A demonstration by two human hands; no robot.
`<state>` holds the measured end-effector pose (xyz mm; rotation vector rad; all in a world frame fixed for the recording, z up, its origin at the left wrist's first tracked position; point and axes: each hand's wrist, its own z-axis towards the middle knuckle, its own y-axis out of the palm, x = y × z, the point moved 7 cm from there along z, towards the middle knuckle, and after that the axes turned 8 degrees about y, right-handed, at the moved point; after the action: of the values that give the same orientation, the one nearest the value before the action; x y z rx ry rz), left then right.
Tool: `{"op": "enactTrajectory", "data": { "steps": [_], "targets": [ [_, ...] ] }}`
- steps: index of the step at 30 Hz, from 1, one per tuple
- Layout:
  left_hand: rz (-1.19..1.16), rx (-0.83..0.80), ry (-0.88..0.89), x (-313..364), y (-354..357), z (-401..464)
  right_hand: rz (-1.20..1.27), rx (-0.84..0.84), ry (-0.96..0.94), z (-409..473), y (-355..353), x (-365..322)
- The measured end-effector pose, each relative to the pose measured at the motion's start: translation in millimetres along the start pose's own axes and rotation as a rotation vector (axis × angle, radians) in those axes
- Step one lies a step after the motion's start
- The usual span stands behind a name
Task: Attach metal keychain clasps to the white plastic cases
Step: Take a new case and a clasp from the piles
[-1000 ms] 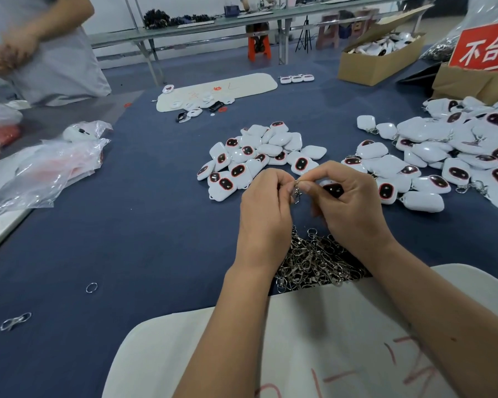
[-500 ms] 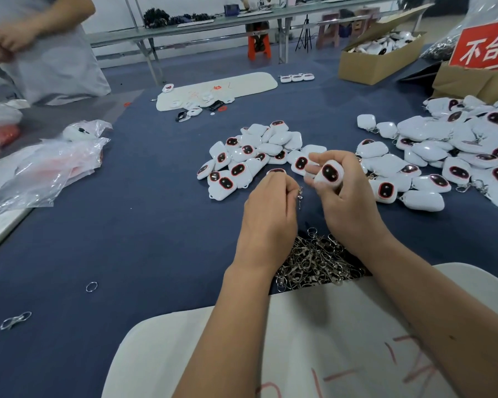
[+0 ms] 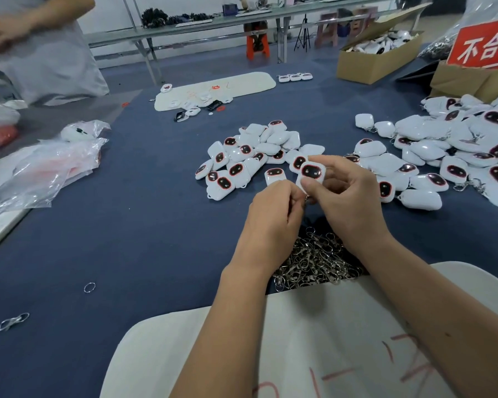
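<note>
White plastic case [image 3: 311,174] with a red-rimmed dark oval window, pinched upright between thumb and fingers of right hand [image 3: 346,196], above blue cloth table [image 3: 127,225]; left hand [image 3: 273,214] just beside it, fingers curled at the case's lower corner, whatever small part is pinched there too hidden to tell. Heap of metal clasps [image 3: 314,262] below the wrists, pile of cases [image 3: 250,156] beyond, larger pile [image 3: 449,156] to the right. Red sign [image 3: 485,45] on a cardboard box, white characters reading "不合", remainder cut off; red pen strokes on near white board [image 3: 314,354], unreadable.
</note>
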<state>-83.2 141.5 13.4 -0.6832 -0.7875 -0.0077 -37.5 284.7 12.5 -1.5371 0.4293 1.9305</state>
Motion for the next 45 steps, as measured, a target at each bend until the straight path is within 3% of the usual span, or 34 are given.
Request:
{"op": "enactTrajectory", "data": {
  "steps": [11, 45],
  "targets": [
    [-0.011, -0.012, -0.001, -1.5, 2.0, -1.2, 0.066, 0.100, 0.070, 0.5, -7.0, 7.3],
    [0.034, 0.001, -0.014, -0.3, 3.2, -2.9, -0.196, 0.193, -0.131, -5.3, -9.5, -11.3]
  ]
}}
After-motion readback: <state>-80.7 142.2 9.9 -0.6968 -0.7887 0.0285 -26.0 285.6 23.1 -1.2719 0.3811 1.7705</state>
